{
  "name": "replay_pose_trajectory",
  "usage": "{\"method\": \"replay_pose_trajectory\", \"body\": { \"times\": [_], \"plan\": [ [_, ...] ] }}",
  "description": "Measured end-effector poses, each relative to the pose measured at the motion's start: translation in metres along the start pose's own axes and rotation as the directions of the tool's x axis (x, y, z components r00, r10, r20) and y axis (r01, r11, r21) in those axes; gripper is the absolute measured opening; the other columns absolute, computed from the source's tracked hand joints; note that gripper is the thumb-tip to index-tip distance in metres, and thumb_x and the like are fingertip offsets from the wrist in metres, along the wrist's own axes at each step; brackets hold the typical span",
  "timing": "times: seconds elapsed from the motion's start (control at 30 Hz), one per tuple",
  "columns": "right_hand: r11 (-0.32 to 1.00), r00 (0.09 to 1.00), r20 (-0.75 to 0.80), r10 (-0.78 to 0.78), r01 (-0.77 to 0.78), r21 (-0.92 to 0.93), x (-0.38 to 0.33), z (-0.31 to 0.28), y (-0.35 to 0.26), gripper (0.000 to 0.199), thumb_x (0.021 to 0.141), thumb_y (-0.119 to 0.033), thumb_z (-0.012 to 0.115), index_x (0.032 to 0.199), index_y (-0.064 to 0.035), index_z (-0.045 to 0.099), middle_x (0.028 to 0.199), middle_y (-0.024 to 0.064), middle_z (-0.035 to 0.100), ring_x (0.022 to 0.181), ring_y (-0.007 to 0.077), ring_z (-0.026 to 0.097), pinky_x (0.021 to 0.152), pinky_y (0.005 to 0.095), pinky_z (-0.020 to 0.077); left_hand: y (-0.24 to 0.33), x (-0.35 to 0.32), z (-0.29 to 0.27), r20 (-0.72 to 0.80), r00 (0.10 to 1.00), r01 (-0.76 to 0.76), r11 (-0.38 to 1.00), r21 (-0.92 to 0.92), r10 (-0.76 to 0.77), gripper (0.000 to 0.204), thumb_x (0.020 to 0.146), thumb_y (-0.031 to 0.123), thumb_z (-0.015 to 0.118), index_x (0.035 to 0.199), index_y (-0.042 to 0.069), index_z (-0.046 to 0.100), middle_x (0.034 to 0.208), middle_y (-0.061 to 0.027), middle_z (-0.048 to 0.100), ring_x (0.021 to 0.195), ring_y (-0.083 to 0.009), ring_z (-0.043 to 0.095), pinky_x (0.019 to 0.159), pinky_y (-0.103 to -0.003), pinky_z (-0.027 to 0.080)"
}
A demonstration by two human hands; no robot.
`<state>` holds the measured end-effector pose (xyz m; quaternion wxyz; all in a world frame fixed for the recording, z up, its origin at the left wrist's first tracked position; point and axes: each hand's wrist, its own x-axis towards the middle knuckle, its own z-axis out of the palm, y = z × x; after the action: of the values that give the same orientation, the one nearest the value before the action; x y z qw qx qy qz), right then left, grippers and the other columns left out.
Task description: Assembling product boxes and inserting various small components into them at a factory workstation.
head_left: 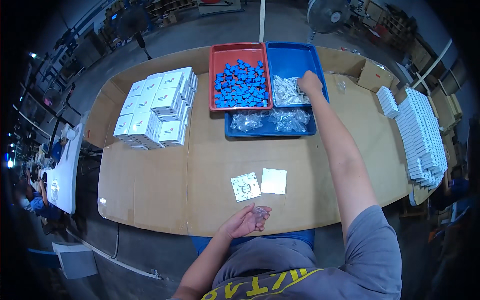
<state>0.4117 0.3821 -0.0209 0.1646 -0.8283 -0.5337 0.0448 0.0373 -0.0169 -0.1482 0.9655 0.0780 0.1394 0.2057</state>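
On brown cardboard (215, 172), side by side: a patterned square white plate (246, 187), a plain square white plate (274, 181). Holds a crinkled clear plastic packet (260, 212) in loosely curled left hand (246, 221); has right hand (310, 83) at slender white pieces (286, 91) in a rectangular blue plastic tray (292, 56), grip impossible to tell.

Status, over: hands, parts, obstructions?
Left grip holding clear plastic. Right grip at white pieces, blue tray. Marked plate, plain plate flat on cardboard. Nothing visibly blocking either grip.

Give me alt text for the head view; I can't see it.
The right hand reaches into a blue plastic tray of small white parts; the left hand holds a clear plastic piece. Two square white plates lie nearby on a brown cardboard surface.
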Motion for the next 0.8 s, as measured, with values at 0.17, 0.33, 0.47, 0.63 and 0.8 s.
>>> {"method": "replay_pose_trajectory", "body": {
  "times": [0.17,0.33,0.47,0.63,0.8],
  "plan": [
    [0.992,0.996,0.076,0.047,-0.056,0.117,0.023,0.010,0.006,0.045,0.082,-0.030,0.074,0.120,-0.0063,0.072,0.131,0.0199,0.071,0.121,0.0393,0.068,0.100,0.0505,0.0541,0.000,0.003,0.007,-0.024,1.000,0.003,0.998,0.063,-0.001,0.062,0.112,0.047,0.041,0.149,-0.003,0.048,0.116,-0.0053,0.064,0.084,-0.0142,0.058,0.086,-0.033,0.051],
    [0.968,0.992,0.088,-0.093,0.069,0.243,0.024,0.020,0.008,0.032,0.080,-0.027,0.077,0.103,-0.0053,0.078,0.111,0.0175,0.077,0.109,0.0356,0.073,0.093,0.0444,0.0557,-0.001,-0.001,0.006,-0.002,1.000,-0.019,0.997,0.070,0.019,0.063,0.112,0.048,0.040,0.150,-0.002,0.047,0.115,-0.0049,0.064,0.085,-0.0139,0.058,0.088,-0.033,0.051],
    [0.802,0.963,0.019,-0.269,0.213,0.558,0.032,0.016,0.033,0.018,0.087,-0.016,0.079,0.099,-0.0024,0.080,0.102,0.0116,0.079,0.092,0.0175,0.072,0.085,0.0336,0.0553,0.001,0.003,0.006,0.023,1.000,-0.008,0.999,0.039,0.007,0.063,0.112,0.049,0.039,0.150,-0.002,0.048,0.114,-0.0050,0.063,0.085,-0.0138,0.057,0.087,-0.033,0.050],
    [0.667,0.985,-0.005,-0.174,0.121,0.735,0.009,0.000,0.028,0.019,0.092,-0.018,0.080,0.103,-0.0028,0.081,0.098,0.0048,0.078,0.093,0.0135,0.068,0.085,0.0303,0.0524,0.003,0.001,0.009,0.035,0.999,-0.042,0.996,0.074,0.040,0.064,0.112,0.051,0.040,0.149,0.000,0.049,0.114,-0.0053,0.065,0.085,-0.0145,0.057,0.086,-0.033,0.049],
    [0.361,0.988,0.104,-0.116,-0.056,0.931,-0.030,-0.033,0.016,0.022,0.097,-0.019,0.075,0.112,-0.0028,0.077,0.105,0.0072,0.077,0.081,0.0113,0.064,0.073,0.0263,0.0512,-0.002,0.002,-0.002,0.022,0.999,-0.051,0.996,0.075,0.049,0.064,0.111,0.051,0.040,0.146,-0.002,0.052,0.115,-0.0079,0.065,0.087,-0.0171,0.057,0.088,-0.036,0.049]
  ]
}}
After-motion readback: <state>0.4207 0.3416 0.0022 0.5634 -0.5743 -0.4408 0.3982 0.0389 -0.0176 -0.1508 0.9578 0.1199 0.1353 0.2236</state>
